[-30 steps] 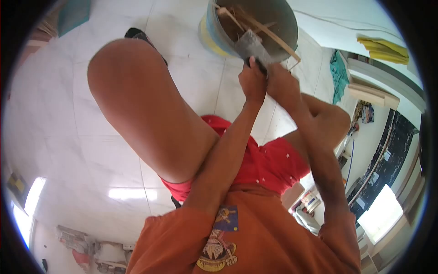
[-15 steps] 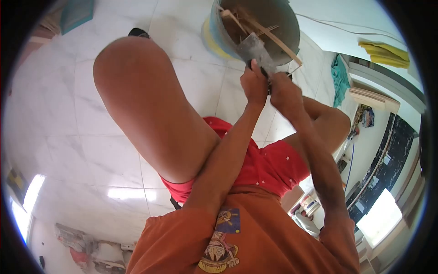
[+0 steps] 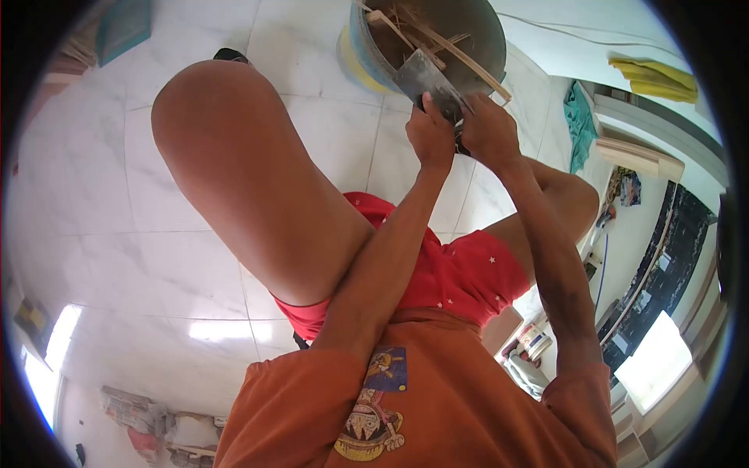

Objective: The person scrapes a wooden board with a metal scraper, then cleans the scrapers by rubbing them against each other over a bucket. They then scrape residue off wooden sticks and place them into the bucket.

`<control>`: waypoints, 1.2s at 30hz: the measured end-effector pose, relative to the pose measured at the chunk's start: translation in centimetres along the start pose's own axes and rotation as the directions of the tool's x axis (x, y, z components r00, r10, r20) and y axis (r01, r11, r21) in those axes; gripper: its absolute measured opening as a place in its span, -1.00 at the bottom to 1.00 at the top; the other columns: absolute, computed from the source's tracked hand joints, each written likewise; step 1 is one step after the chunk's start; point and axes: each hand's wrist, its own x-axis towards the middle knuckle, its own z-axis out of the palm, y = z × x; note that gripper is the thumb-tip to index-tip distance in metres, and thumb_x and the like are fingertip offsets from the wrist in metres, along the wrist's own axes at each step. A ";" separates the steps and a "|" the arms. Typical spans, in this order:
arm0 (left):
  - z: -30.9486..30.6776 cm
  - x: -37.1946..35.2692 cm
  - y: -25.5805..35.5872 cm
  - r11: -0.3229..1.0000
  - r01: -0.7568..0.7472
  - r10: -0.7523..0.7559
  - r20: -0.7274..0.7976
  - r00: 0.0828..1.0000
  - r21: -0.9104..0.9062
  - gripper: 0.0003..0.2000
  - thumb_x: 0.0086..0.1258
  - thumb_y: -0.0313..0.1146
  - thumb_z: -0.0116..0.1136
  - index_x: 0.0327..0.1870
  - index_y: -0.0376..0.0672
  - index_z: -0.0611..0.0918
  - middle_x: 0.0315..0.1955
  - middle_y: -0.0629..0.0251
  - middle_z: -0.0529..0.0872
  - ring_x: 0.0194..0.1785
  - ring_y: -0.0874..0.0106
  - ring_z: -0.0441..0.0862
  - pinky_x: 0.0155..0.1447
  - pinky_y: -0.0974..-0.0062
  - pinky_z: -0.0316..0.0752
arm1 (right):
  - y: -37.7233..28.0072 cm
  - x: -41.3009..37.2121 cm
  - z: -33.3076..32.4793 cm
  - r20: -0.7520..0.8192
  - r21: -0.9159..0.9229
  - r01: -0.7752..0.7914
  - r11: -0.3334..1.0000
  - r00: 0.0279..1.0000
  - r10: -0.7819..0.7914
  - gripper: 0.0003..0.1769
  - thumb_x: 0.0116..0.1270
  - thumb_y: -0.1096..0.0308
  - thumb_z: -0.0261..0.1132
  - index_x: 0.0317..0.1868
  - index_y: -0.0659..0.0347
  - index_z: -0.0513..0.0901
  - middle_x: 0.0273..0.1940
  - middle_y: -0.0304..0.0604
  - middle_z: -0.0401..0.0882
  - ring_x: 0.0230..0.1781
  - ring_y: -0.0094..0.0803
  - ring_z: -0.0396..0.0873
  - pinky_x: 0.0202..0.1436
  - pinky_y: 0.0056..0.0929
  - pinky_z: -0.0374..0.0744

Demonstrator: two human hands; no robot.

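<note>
The tiled floor [image 3: 140, 273] carries a bucket [image 3: 361, 62] at the far side. Inside it lie wooden strips [image 3: 475, 69]; 1 overhangs the right rim. The right hand [image 3: 490, 131] is curled at the right side of a flat-bladed tool [image 3: 425, 76]; what it pinches cannot be determined. The left hand [image 3: 431, 136] clasps the tool's near end; the blade overlaps the bucket's near rim.

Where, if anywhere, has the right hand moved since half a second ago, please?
Yes, the right hand has moved forward, nearer the bucket.
</note>
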 end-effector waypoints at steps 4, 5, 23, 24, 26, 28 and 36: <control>0.3 0.0 -0.4 1.000 0.022 -0.022 -0.025 0.999 -0.003 -0.52 0.66 -0.14 -0.15 -0.25 -0.44 0.64 -0.42 -0.25 0.71 -0.29 -0.24 0.66 -0.21 -0.05 0.51 | 0.1 -1.3 -1.5 -0.074 0.091 -0.016 0.996 0.997 0.022 -0.83 0.36 0.45 0.22 -0.07 0.22 0.62 -0.20 0.05 0.67 -0.18 0.14 0.65 -0.08 -0.02 0.61; 0.0 -0.1 -0.4 0.999 0.023 -0.023 -0.010 1.000 0.029 -0.52 0.66 -0.14 -0.14 -0.25 -0.43 0.64 -0.42 -0.24 0.71 -0.29 -0.24 0.66 -0.21 -0.05 0.51 | -0.5 -2.1 -1.3 -0.036 0.080 -0.018 0.997 0.999 0.021 -0.82 0.36 0.45 0.22 -0.05 0.21 0.62 -0.19 0.04 0.68 -0.17 0.13 0.66 -0.08 -0.04 0.61; -0.9 -0.1 -0.2 0.987 -0.023 0.015 0.056 0.998 0.160 -0.52 0.65 -0.11 -0.18 -0.27 -0.37 0.65 -0.39 -0.23 0.72 -0.25 -0.22 0.67 -0.15 -0.07 0.53 | -0.7 0.3 0.4 0.061 -0.103 -0.039 0.994 0.997 0.045 -0.73 0.32 0.40 0.22 0.03 0.13 0.65 -0.10 -0.05 0.67 -0.11 -0.03 0.70 -0.08 -0.10 0.66; -0.8 -0.2 0.2 0.991 -0.030 0.025 0.040 0.999 0.128 -0.51 0.65 -0.11 -0.18 -0.27 -0.37 0.65 -0.39 -0.24 0.72 -0.25 -0.23 0.67 -0.15 -0.08 0.52 | -0.5 -0.2 0.3 0.091 -0.134 -0.044 0.990 0.994 0.057 -0.73 0.33 0.40 0.22 0.03 0.13 0.65 -0.10 -0.04 0.67 -0.11 -0.03 0.70 -0.09 -0.10 0.66; -0.5 0.2 0.8 0.995 -0.003 0.002 0.012 1.000 0.104 -0.51 0.66 -0.11 -0.18 -0.29 -0.37 0.64 -0.38 -0.26 0.71 -0.25 -0.25 0.65 -0.13 -0.10 0.50 | -0.6 -1.5 0.8 0.152 -0.198 -0.025 0.980 0.987 0.056 -0.73 0.35 0.38 0.20 0.03 0.15 0.65 -0.11 -0.04 0.67 -0.11 -0.03 0.70 -0.09 -0.11 0.66; -0.1 1.2 -0.3 0.983 -0.049 0.043 0.037 0.998 0.179 -0.52 0.66 -0.11 -0.19 -0.27 -0.37 0.65 -0.38 -0.26 0.71 -0.25 -0.25 0.65 -0.14 -0.09 0.51 | -0.3 -2.7 1.4 0.043 -0.055 0.008 0.998 0.999 -0.006 -0.68 0.30 0.39 0.22 0.06 0.17 0.63 -0.09 -0.01 0.67 -0.09 -0.05 0.71 -0.09 -0.07 0.67; -0.5 1.3 0.0 0.985 -0.094 0.085 0.068 0.994 0.143 -0.55 0.66 -0.16 -0.19 -0.20 -0.37 0.65 -0.34 -0.29 0.70 -0.21 -0.27 0.64 -0.13 -0.10 0.48 | -0.1 -2.3 1.6 0.039 -0.103 0.015 0.995 0.999 -0.011 -0.77 0.28 0.45 0.18 -0.05 0.17 0.62 -0.15 0.00 0.68 -0.14 0.05 0.70 -0.12 -0.01 0.65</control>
